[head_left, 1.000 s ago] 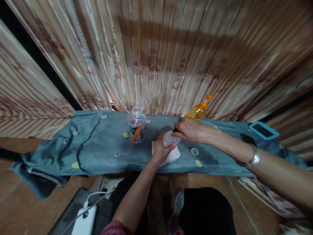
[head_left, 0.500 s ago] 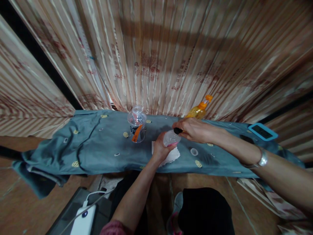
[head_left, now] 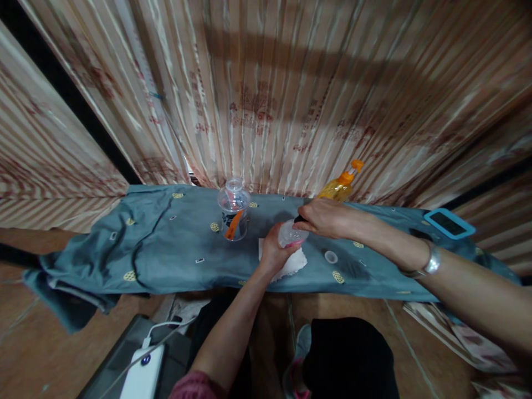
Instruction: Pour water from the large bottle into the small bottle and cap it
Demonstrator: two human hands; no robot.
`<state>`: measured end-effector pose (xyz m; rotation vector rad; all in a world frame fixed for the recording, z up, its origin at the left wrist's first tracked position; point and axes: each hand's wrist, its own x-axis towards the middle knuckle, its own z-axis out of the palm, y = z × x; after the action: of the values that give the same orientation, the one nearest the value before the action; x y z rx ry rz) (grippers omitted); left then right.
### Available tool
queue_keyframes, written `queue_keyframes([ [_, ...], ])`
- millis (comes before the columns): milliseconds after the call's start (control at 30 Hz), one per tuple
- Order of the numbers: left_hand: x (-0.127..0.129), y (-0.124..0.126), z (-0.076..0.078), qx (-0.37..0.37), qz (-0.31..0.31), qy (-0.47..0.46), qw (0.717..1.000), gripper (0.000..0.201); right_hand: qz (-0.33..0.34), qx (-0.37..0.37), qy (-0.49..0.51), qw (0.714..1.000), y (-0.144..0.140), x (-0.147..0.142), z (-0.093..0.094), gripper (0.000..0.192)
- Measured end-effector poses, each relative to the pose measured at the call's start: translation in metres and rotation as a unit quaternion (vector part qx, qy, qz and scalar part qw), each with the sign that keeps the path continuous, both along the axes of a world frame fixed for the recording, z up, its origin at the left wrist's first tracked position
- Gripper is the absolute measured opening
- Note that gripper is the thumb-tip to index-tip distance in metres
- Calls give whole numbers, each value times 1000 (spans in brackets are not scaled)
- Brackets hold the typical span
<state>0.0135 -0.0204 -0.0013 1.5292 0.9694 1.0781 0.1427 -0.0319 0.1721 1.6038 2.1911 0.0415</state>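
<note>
Curtain: a striped, patterned drape [head_left: 291, 100] hangs behind the whole bench.
Cloth: a blue-grey printed cloth [head_left: 166, 249] covers the low bench, its left end drooping to the floor.
Left hand: the left hand [head_left: 274, 252] is wrapped around the lower part of a small clear bottle [head_left: 291, 235], fingers curled on it, holding it tilted just above a white wipe [head_left: 293, 265].
Right hand: the right hand [head_left: 326, 217] is clenched on a dark handle [head_left: 300, 220] whose end points into the bottle's mouth; what tip it carries is hidden.
Progress: judging by the handle at the mouth, the inside of the small bottle is being worked on and is not finished; its pink-tinged base sits against the left palm.
Clear bottle: a second, wider clear bottle [head_left: 233, 209] stands upright and apart to the left, no cap on, with an orange strip showing at its side; contents cannot be told.
Detergent bottle: an orange-capped yellow bottle [head_left: 341, 185] leans at the curtain, liquid inside.
Ring: a small clear ring [head_left: 331, 256] lies on the cloth, right of the wipe.
</note>
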Motion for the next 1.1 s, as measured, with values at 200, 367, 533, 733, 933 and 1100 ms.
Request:
queue_keyframes([
  [200,2,0,-2,8,-2,7,1000,53,-17,0,14,1000,-8,-1,5,38],
  [367,2,0,-3,2,-2,19,1000,52,19,-22,46,999,-10,4,5,28],
  [533,2,0,-2,9,-1,20,1000,56,6,-24,41,999,-5,7,1,24],
  [733,1,-1,0,16,0,16,1000,56,-27,-16,30,999,-4,4,5,43],
  [933,3,0,-3,19,-2,16,1000,56,-18,-23,60,998,-6,1,12,39],
  [1100,3,-1,-4,15,5,19,1000,56,-35,0,37,999,-4,2,8,39],
])
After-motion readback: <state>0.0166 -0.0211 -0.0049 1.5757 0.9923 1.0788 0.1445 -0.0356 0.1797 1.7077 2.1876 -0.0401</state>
